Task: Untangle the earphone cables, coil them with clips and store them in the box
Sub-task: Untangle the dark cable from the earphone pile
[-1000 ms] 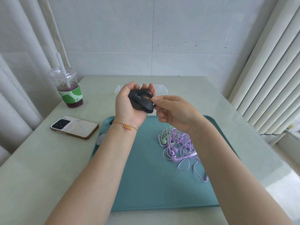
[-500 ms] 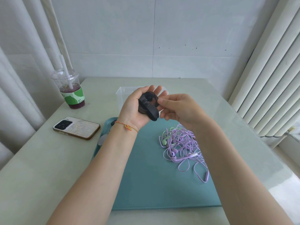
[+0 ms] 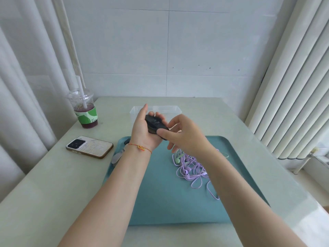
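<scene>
The left hand (image 3: 145,132) cups a black coiled earphone bundle (image 3: 155,124) in its curled fingers above the teal tray (image 3: 160,202), in front of the clear box (image 3: 170,109) it half hides. The right hand (image 3: 185,138) pinches the bundle's near end, where any clip is too dark to discern. Purple and green earphones (image 3: 191,168) lie tangled on the tray, partly under the right wrist.

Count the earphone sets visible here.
3: a black coil in the left hand; purple and green tangled on the tray. More may hide.

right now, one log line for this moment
left hand: holds black coil | right hand: pinches it | purple tangle: on tray
</scene>
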Demonstrator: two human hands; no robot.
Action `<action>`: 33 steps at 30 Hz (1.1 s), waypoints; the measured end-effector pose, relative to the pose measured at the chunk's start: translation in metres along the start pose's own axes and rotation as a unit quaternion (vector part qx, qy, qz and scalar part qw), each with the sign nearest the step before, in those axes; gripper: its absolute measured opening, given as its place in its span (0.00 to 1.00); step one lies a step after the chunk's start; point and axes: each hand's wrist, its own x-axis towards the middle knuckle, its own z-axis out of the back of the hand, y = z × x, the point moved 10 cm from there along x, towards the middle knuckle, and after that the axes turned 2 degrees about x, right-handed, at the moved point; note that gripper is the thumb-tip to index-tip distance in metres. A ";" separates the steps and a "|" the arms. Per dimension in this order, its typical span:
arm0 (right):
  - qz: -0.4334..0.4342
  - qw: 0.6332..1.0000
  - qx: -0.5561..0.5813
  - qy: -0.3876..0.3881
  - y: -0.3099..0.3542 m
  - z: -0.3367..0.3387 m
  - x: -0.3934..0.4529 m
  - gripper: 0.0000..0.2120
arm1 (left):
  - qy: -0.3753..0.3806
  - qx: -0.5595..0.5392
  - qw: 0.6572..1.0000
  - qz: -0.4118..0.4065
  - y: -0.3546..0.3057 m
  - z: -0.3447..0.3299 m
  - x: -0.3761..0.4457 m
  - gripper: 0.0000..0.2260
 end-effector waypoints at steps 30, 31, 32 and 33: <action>0.105 0.953 -0.268 -0.091 0.040 0.029 0.063 0.07 | -0.246 0.526 0.768 -0.270 -0.117 0.034 -0.005 0.04; 0.101 0.953 -0.268 -0.093 0.038 0.030 0.070 0.07 | -0.256 0.573 0.726 -0.282 -0.125 0.033 0.000 0.05; 0.098 0.954 -0.268 -0.095 0.038 0.031 0.080 0.07 | -0.260 0.612 0.693 -0.280 -0.133 0.035 0.011 0.08; 0.097 0.954 -0.267 -0.095 0.037 0.032 0.087 0.07 | -0.261 0.646 0.668 -0.260 -0.137 0.038 0.023 0.12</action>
